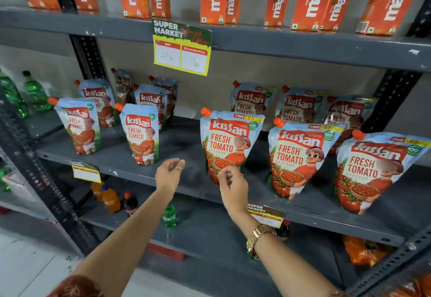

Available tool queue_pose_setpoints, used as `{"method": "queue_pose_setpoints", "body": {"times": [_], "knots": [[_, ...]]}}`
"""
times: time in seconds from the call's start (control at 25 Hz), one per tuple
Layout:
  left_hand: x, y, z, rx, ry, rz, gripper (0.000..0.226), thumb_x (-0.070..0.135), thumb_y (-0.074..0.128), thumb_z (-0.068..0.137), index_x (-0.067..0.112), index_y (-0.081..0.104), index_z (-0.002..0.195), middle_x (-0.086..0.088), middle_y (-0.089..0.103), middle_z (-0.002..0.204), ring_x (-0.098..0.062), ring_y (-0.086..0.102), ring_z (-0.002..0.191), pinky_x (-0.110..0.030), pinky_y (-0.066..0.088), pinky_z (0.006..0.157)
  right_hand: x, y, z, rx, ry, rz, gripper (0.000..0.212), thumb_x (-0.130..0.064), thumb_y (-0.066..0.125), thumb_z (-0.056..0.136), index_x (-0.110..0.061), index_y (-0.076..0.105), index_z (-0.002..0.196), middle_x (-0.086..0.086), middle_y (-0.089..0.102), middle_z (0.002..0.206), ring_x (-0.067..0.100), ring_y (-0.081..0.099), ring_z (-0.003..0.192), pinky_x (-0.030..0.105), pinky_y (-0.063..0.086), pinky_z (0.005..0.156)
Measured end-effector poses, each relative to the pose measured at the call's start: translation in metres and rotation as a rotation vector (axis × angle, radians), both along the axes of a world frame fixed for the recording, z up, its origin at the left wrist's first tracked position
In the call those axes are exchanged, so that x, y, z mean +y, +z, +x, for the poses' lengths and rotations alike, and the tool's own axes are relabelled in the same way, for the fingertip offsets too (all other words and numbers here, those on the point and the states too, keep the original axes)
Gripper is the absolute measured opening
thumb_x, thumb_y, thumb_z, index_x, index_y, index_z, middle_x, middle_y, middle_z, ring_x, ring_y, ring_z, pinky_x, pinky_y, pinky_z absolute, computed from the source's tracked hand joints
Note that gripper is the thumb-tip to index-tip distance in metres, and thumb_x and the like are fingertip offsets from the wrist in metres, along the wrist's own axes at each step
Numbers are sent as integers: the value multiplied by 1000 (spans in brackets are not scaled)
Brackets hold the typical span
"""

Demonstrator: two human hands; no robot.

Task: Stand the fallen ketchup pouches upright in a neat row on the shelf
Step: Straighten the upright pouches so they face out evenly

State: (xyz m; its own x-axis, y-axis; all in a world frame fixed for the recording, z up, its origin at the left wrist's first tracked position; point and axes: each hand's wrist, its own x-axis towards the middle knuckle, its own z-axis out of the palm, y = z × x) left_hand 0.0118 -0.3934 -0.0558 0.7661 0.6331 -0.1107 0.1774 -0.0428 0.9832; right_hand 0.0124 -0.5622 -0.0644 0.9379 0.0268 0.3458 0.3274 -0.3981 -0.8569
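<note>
While both bare arms reached toward the grey shelf [177, 147], the right hand [233, 185] sat at the lower edge of the middle front ketchup pouch [227, 142], fingers loosely curled with tips at or just touching its base, contact unclear. Left hand [169, 175] hovered beside it over bare shelf, fingers relaxed and slightly spread, holding nothing. Five front pouches stood upright in a row, more standing behind; gold watch [257, 238] on right wrist.

I see ketchup pouches [227, 143]: glossy plastic film | shelf [186, 147]: matt grey painted metal, scuffed | watch [257, 238]: shiny gold-toned metal
</note>
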Motion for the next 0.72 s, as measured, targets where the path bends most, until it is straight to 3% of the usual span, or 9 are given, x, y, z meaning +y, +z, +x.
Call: {"method": "queue_pose_setpoints", "body": {"times": [0.16,0.32,0.52,0.72], "knots": [[45,10,-7,-37,158,35,32,18,57,90,4,60,118,-16,63,123,-32,56,115,-34,42,97,37,3,7,81,101,2,18,-18,54,90,-8,62,103,2,65,87,14,59,81,24,49,71],[104,5,-5,-34,118,152,39,12,56,90,5,48,128,-17,56,131,-32,53,120,-35,43,95,91,-7,17,309,161,-18,34,-20,55,90,-7,55,123,9,63,119,17,59,105,26,48,92],[155,-2,14,-46,-75,155,60,10,62,87,9,34,140,-12,47,142,-28,46,130,-40,39,106,157,-6,31,407,170,-57,50,-19,52,92,-15,38,141,8,48,143,20,47,130,33,38,110],[176,-17,22,-66,-282,215,63,11,62,86,9,31,142,-11,49,141,-26,46,130,-36,38,105,203,0,35,444,199,-55,57,-13,53,92,-17,31,144,9,47,144,20,48,130,32,37,110]]}}
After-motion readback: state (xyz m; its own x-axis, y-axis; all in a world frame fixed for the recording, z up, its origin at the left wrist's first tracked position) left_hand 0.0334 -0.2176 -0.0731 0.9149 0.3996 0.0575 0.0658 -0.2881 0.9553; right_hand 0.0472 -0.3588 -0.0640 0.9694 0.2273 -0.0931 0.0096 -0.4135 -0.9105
